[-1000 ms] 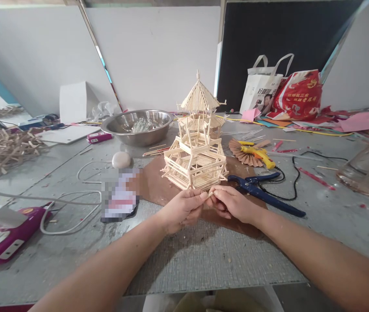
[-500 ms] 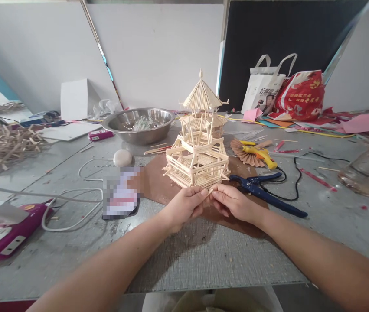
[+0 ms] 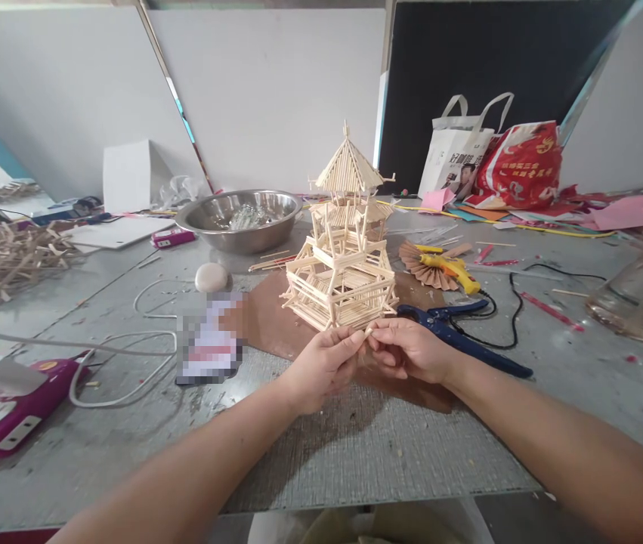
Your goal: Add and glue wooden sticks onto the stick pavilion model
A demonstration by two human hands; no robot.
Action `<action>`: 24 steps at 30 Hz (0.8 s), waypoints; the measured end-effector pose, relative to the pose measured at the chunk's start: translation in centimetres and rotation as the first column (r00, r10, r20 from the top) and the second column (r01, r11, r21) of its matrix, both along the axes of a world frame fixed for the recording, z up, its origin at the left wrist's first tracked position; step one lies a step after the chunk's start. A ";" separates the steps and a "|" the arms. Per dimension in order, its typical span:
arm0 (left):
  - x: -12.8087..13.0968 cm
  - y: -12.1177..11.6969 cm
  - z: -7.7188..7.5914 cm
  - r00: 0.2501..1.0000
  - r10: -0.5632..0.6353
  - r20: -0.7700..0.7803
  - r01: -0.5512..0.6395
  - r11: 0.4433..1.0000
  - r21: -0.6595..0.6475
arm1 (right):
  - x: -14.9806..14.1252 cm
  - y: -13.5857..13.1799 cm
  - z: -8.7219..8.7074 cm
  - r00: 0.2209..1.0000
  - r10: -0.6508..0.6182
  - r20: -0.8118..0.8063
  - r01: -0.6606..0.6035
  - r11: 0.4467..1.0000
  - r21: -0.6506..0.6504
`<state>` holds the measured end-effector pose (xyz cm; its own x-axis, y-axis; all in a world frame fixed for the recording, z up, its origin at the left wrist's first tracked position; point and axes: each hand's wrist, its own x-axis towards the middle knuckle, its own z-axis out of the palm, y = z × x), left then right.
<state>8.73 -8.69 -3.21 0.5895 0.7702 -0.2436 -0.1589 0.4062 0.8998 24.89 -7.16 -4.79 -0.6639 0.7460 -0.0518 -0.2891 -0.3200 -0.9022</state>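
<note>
A pagoda model (image 3: 341,264) built of pale thin wooden sticks stands upright on a brown board (image 3: 276,313), with a pointed roof on top. Just in front of its base, my left hand (image 3: 324,366) and my right hand (image 3: 409,347) meet fingertip to fingertip. Both are closed in a pinch around a small pale stick piece (image 3: 369,331), mostly hidden by the fingers. To the right of my right hand lie blue-handled cutters (image 3: 457,336). Behind these, a yellow glue gun (image 3: 457,272) rests by a folded brown paper fan (image 3: 420,264).
A steel bowl (image 3: 242,223) stands behind on the left, near a round white object (image 3: 211,278). A purple power strip (image 3: 20,408) with white cable lies left. At right are a glass jar (image 3: 638,302), a white bag (image 3: 457,159) and a red bag (image 3: 525,166).
The view has shifted slightly. Both hands stay pinched together in front of the pagoda model; the fingers of my right hand have turned a little.
</note>
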 end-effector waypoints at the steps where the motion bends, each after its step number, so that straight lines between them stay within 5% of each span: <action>1: 0.2 -0.1 0.0 0.998 0.055 -0.019 -0.054 0.997 0.059 | -0.1 -0.1 0.0 1.000 -0.016 0.012 0.016 1.000 0.003; 6: 0.4 -0.6 0.1 0.956 0.257 -0.140 -0.182 0.897 0.403 | -0.8 -0.8 0.3 0.994 0.031 0.101 -0.028 0.999 -0.027; 10: -0.4 -0.8 0.7 0.824 0.509 -0.249 -0.141 0.611 0.779 | -0.9 -1.0 0.4 0.973 0.026 0.231 -0.040 0.998 0.053; 13: -1.1 -0.4 1.5 0.730 0.674 -0.111 -0.247 0.411 0.877 | -0.8 -1.0 0.1 0.926 0.036 0.375 -0.106 0.980 0.167; 15: -1.5 0.0 1.9 0.681 0.732 -0.035 -0.328 0.347 0.879 | -0.9 -1.0 -0.1 0.909 0.035 0.415 -0.142 0.963 0.230; 17: -1.6 0.2 2.0 0.695 0.719 -0.020 -0.387 0.397 0.832 | -1.0 -1.1 -0.2 0.896 -0.003 0.443 -0.151 0.938 0.313; 21: -1.2 0.0 1.5 0.804 0.592 -0.055 -0.406 0.614 0.677 | -1.2 -1.2 -0.2 0.832 -0.162 0.530 -0.114 0.886 0.449; 24: -0.8 -0.3 1.1 0.849 0.520 -0.092 -0.353 0.687 0.635 | -1.1 -1.1 -0.1 0.823 -0.194 0.534 -0.067 0.900 0.430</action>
<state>7.96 -9.02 -2.11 0.1332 0.9594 0.2485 0.0759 -0.2599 0.9626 23.80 -8.27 -4.92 -0.5668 0.8208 -0.0713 0.2928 0.1198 -0.9486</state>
